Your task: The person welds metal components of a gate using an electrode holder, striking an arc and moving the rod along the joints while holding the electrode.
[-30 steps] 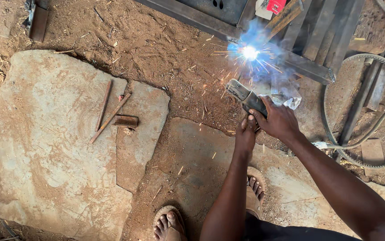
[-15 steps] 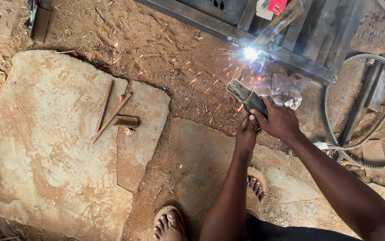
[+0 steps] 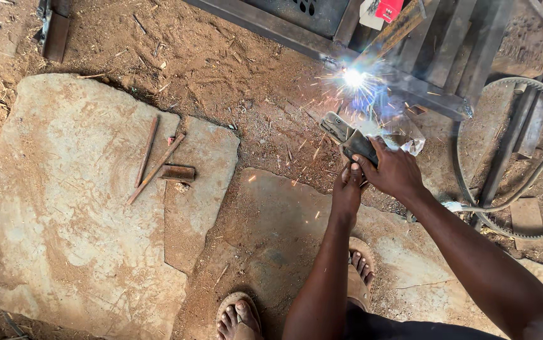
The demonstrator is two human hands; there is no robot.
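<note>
Both hands on the electrode holder point(image 3: 351, 140), over bare dirt just in front of the steel frame point(image 3: 296, 31). Right hand point(image 3: 397, 171) wrapped tight round the handle; left hand point(image 3: 349, 187) tucked under, fingertips pressed against the grip as a steady. Arc point(image 3: 354, 78) burning at the frame's lower rail, sparks spraying out. Looks rigid and moderately heavy, dragged by the stiff welding cable point(image 3: 504, 203) trailing right. Best held by the insulated handle only; metal jaws and rod live and hot. Sandalled foot point(image 3: 238, 316) close below. Rusty rods point(image 3: 152, 160) and a short steel offcut point(image 3: 177, 172) lying on the flat stone slab point(image 3: 63, 220), well apart to the left.
</note>
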